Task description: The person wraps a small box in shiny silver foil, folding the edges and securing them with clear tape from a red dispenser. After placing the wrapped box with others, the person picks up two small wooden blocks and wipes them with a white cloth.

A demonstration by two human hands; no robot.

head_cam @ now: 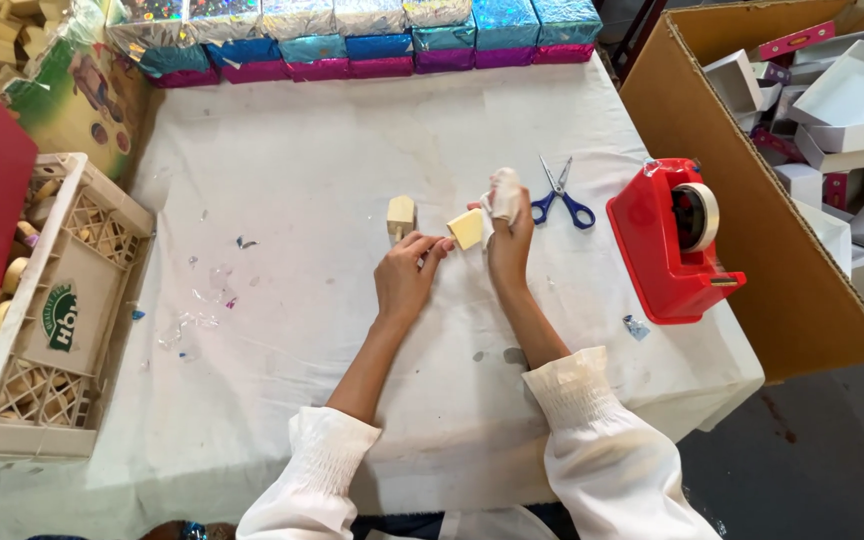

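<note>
- Partly hidden, a white cloth (501,193) bunches inside the right hand (508,240), fingers closed round it.
- Left hand (405,275) lies palm-down, fingertips pinching a pale block (466,229).

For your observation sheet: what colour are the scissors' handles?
Blue; the scissors show best in the head view.

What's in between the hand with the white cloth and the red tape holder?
In the head view, blue-handled scissors lie on the white table cover between the right hand and the red tape dispenser.
</note>
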